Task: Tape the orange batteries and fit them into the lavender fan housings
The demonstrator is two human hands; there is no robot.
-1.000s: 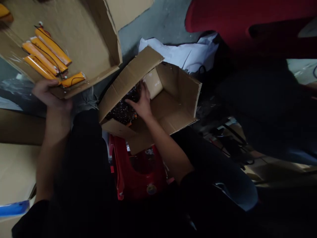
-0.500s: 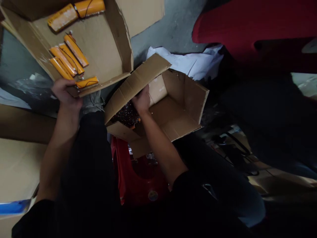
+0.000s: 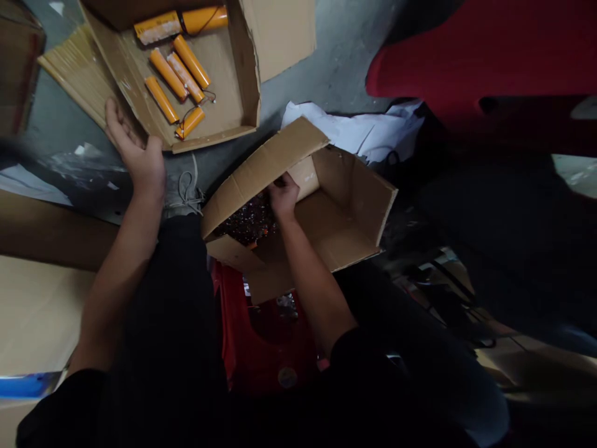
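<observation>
Fingers (image 3: 114, 122) splayed, left hand (image 3: 140, 160); right hand (image 3: 285, 197) curled inside carton (image 3: 361, 183), grip unclear!
Left of carton, shallow box (image 3: 250, 81) holds orange battery packs (image 3: 192, 61).

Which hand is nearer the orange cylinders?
Left. Left hand is just outside the box of orange cylinders; right hand is farther off, inside the other box.

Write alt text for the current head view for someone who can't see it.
A person's right hand is inside an open cardboard box, beside a dark, speckled mass. The open left hand is at the side of a second box holding orange cylinders.
</observation>
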